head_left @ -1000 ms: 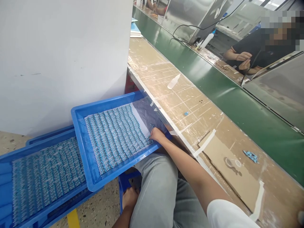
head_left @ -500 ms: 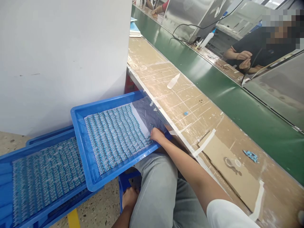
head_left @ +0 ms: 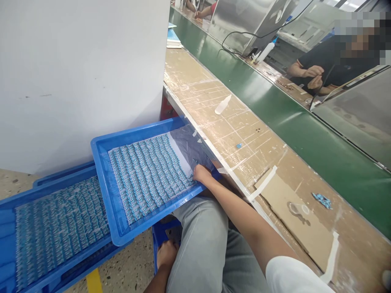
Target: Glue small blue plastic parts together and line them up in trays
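Note:
My right hand [head_left: 201,174] is closed at the right end of the upper blue plastic tray [head_left: 105,185], by the last row of small blue-and-white pieces [head_left: 149,175]. Its fingertips are hidden; a tiny blue bit [head_left: 194,161] shows just above the fingers, and I cannot tell whether they hold it. The pieces stand in close rows on a white sheet, with a dark liner [head_left: 192,142] beyond. Low beside my thigh, my left hand [head_left: 167,252] is curled closed against a blue plastic stool or crate [head_left: 157,236]; what it grips, if anything, is hidden.
Another blue tray [head_left: 9,232] of similar pieces lies lower left. The workbench [head_left: 207,85] carries a white bottle [head_left: 222,105], a blue cap [head_left: 239,145], a blue clump [head_left: 321,200] and taped cardboard [head_left: 296,219]. Across the green belt [head_left: 259,93] sits a co-worker [head_left: 326,57].

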`<act>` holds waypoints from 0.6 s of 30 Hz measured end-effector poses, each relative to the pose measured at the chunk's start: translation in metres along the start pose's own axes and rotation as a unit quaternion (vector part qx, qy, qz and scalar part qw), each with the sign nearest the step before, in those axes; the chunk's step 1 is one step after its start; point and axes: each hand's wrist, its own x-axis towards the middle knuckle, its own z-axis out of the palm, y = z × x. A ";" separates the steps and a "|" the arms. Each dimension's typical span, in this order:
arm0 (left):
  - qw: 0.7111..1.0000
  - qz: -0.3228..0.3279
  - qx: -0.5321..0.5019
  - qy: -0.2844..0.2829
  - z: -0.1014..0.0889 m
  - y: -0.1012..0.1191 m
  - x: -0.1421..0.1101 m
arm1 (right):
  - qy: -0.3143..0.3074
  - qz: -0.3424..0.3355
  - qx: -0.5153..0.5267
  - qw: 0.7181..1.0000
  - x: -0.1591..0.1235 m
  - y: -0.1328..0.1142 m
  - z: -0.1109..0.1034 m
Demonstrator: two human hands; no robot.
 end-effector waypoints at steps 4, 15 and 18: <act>1.000 -0.006 0.002 -0.001 0.002 -0.001 0.002 | -0.003 -0.002 0.006 1.000 -0.001 0.000 0.000; 1.000 -0.003 0.004 -0.003 -0.001 0.001 -0.001 | 0.037 -0.017 0.057 0.998 0.003 0.004 -0.002; 1.000 -0.006 0.007 -0.005 -0.002 0.002 -0.001 | 0.044 -0.029 0.067 0.996 0.007 0.004 0.005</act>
